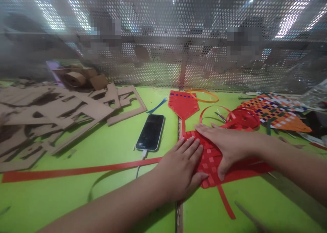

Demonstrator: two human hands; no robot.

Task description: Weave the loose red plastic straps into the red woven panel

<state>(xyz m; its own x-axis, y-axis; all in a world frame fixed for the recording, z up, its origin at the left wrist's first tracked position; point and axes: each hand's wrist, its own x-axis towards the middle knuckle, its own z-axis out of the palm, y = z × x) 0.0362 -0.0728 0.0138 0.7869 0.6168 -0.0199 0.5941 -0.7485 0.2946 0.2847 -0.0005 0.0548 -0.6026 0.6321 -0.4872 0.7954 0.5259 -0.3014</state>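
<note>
A red woven piece of flat strips point(211, 160) lies on the green table under both my hands. My left hand point(180, 168) rests flat on its left part, fingers stretched out. Pressed on its upper right part is my right hand point(224, 143), its thumb spread from the fingers. One long red strip point(84, 170) runs out to the left beneath my left hand, and a shorter red strip point(226, 202) sticks out toward me. Beyond my hands sit a coil of red strip point(245, 119) and a finished-looking red pointed piece point(182, 103) with a blue-dashed edge.
A phone point(150, 132) with a white cable lies left of my hands. Cardboard cutouts point(63, 114) pile up at the left. Colourful woven pieces point(276, 110) lie at the right. A perforated metal screen point(163, 39) stands at the back. The table has a seam point(179, 216).
</note>
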